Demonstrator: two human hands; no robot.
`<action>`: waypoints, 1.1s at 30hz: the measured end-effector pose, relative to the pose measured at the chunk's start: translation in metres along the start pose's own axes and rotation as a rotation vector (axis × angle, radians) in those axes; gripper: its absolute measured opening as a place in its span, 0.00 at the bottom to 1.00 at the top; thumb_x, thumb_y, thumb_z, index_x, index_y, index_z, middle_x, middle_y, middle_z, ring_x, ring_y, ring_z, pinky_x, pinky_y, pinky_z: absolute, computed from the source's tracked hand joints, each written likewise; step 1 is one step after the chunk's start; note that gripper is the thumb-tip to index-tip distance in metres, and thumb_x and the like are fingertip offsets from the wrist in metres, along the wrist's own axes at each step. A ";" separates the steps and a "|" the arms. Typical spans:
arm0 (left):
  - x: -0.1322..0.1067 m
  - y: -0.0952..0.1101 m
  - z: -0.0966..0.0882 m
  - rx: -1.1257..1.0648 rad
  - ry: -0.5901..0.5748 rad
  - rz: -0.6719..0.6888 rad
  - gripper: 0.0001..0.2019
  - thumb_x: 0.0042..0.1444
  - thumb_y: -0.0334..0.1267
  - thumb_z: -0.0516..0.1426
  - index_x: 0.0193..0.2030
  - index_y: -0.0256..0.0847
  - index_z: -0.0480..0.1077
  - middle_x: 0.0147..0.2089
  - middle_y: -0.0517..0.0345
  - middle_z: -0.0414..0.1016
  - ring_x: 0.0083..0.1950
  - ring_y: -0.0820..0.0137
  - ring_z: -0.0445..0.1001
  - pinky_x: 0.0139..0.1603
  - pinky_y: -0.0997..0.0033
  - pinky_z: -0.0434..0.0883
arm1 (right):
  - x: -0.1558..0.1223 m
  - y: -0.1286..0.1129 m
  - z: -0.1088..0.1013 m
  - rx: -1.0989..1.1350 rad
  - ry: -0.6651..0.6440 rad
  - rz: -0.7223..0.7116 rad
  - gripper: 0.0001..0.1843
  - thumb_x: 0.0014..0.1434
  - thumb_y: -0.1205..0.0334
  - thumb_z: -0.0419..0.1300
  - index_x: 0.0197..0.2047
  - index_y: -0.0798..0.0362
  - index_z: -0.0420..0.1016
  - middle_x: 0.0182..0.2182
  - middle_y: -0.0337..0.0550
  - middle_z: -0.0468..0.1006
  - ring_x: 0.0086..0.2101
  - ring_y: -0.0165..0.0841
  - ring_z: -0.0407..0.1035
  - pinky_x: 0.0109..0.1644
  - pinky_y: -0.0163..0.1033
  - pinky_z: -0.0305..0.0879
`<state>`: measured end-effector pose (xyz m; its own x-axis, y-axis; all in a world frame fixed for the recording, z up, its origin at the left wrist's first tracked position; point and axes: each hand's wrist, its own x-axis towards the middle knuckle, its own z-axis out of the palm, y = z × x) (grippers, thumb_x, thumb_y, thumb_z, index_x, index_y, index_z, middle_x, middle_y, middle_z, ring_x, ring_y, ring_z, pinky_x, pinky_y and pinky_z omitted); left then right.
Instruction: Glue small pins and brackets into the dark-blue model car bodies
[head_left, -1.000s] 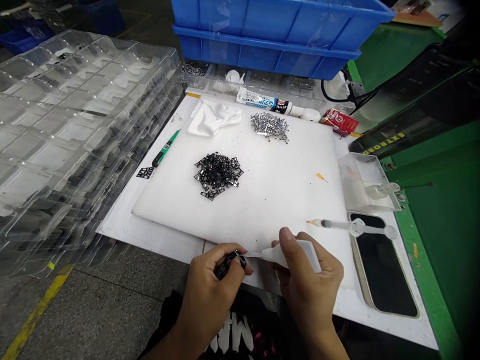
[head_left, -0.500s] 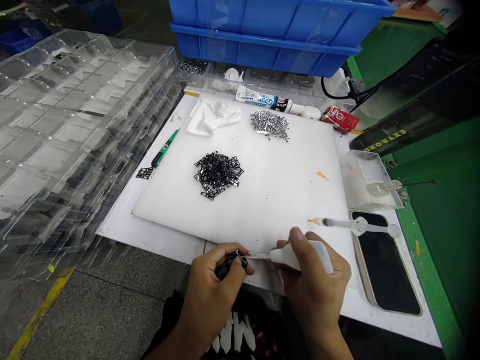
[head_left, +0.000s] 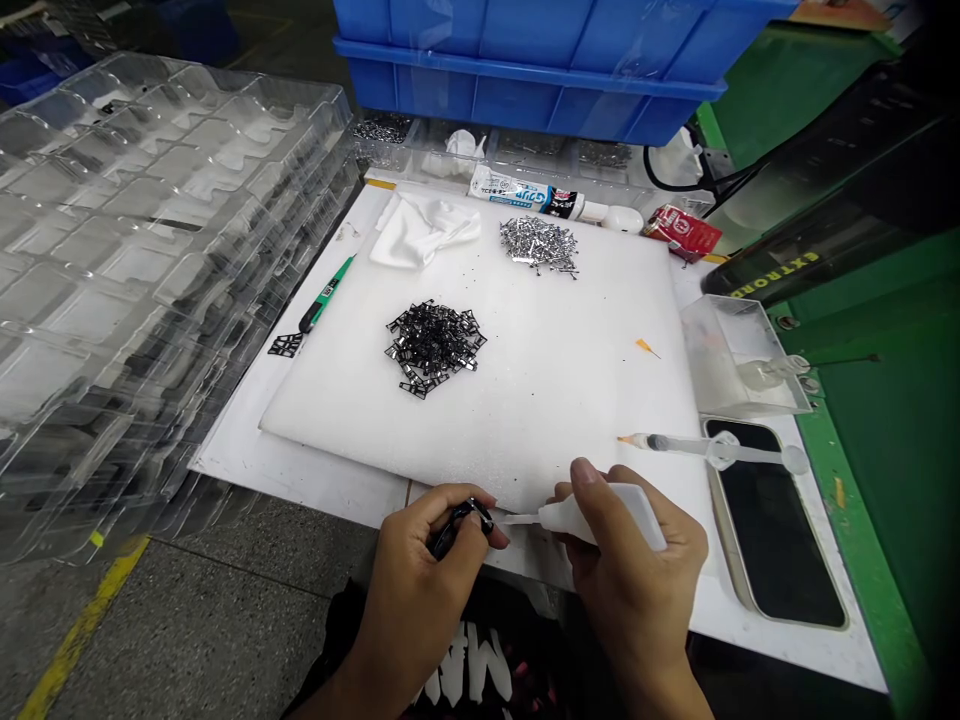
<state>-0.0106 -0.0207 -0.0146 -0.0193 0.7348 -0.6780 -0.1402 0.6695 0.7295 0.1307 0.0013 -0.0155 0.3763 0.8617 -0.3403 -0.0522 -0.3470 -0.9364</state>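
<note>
My left hand is closed around a small glossy black part at the front edge of the foam sheet; its exact kind is partly hidden by the fingers. My right hand grips a white squeeze bottle lying almost level. The bottle's thin nozzle points left, its tip close to the black part; whether they touch I cannot tell. Farther back on the white foam sheet lie a heap of small black frames and a heap of shiny metal pins.
A syringe reaches over a phone at right. An orange needle tip, white cloth, green cutter and glue tube lie around. Clear trays are stacked left; a blue bin stands behind.
The nozzle tip has drawn back slightly to the right from the black part. Both hands otherwise keep their places and grips; the view has shifted a little.
</note>
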 end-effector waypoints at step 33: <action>-0.008 -0.019 -0.029 0.911 -0.561 1.526 0.15 0.62 0.27 0.58 0.55 0.34 0.77 0.53 0.41 0.82 0.66 0.55 0.74 0.69 0.55 0.72 | -0.025 -0.032 -0.041 -0.510 -0.505 -0.443 0.09 0.69 0.59 0.61 0.48 0.43 0.81 0.42 0.39 0.82 0.41 0.32 0.78 0.46 0.32 0.76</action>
<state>-0.0365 -0.0428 -0.0255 0.7122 0.4995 0.4932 0.1915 -0.8142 0.5481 0.1604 -0.0245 0.0263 -0.2017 0.9775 -0.0620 0.4729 0.0418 -0.8801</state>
